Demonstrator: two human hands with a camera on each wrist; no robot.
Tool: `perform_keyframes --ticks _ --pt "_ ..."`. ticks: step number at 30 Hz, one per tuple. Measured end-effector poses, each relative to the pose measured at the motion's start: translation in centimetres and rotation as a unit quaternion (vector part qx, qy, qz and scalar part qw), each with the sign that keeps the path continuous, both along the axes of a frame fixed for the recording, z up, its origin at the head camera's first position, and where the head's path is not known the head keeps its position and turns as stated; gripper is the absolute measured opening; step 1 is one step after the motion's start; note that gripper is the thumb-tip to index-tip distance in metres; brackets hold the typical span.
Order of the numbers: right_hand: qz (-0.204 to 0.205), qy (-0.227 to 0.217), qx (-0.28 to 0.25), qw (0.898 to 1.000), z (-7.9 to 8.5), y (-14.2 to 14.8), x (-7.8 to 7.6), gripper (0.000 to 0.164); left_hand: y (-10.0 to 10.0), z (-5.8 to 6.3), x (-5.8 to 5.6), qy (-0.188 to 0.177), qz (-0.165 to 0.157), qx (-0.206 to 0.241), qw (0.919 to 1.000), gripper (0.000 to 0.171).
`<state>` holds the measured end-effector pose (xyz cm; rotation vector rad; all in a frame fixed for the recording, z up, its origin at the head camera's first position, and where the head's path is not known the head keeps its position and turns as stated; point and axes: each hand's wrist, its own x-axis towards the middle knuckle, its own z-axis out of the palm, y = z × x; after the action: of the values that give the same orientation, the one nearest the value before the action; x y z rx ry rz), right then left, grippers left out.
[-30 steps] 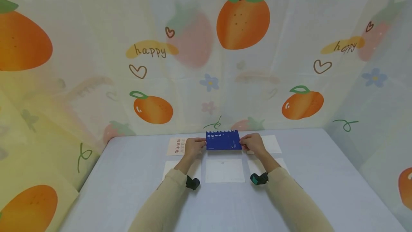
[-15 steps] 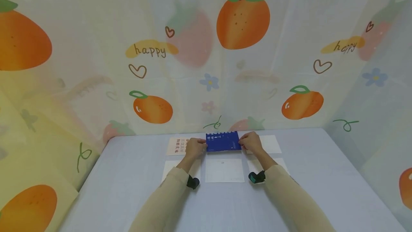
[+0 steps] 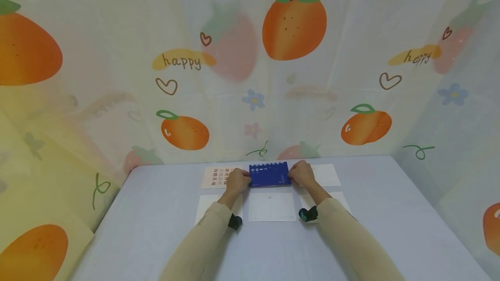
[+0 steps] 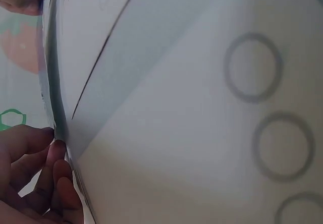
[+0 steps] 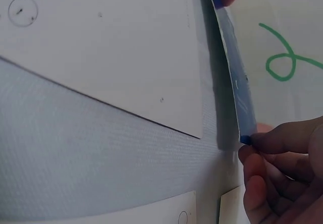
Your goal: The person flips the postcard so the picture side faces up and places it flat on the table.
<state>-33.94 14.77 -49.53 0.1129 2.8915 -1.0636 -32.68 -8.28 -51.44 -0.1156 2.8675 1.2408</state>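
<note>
A blue card with white lettering (image 3: pixel 269 174) lies between my two hands in the back row of cards. My left hand (image 3: pixel 237 181) pinches its left edge between thumb and fingers. At the opposite edge, my right hand (image 3: pixel 301 174) does the same. In the right wrist view the blue card (image 5: pixel 234 82) is seen nearly edge-on, close over the table, its corner between thumb and fingertip. Just in front of it is a white card (image 3: pixel 272 207) with a small mark near its top edge. The left wrist view shows my left hand (image 4: pixel 38 178) at the card's edge.
Left of the blue card is a cream card with red and dark characters (image 3: pixel 214 178), partly behind my left hand. White cards lie back right (image 3: pixel 328 174), front left (image 3: pixel 207 203) and front right (image 3: pixel 342 198). A fruit-print curtain (image 3: pixel 297 116) stands behind the table (image 3: pixel 269 250).
Both hands have brought the blue card down and slightly toward me, closer to the table. More of the cream card's characters show now. The other cards have stayed in place.
</note>
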Motion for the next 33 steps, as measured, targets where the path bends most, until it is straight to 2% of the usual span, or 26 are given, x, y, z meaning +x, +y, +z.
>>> perform_keyframes --ticks 7,12,17,25,33 --pt "-0.002 -0.027 0.005 1.000 -0.7 -0.1 -0.2 0.011 0.3 0.1 0.1 -0.007 -0.005 -0.015 0.9999 0.021" --pt "0.000 -0.034 0.021 0.999 -0.4 -0.3 -0.1 0.012 0.5 0.5 0.3 -0.014 -0.004 -0.023 0.9996 0.022" --pt "0.006 -0.027 0.033 0.999 0.0 -0.6 0.2 0.014 0.6 0.7 0.4 -0.013 -0.005 -0.038 0.9992 0.023" --pt "0.001 -0.030 0.051 0.998 0.0 -1.0 0.3 0.035 0.7 0.6 0.2 -0.018 -0.014 -0.055 0.9982 0.026" --pt "-0.002 -0.011 0.074 0.997 -0.3 -1.4 0.5 0.033 0.9 0.9 0.4 -0.023 -0.025 -0.080 0.9962 0.030"
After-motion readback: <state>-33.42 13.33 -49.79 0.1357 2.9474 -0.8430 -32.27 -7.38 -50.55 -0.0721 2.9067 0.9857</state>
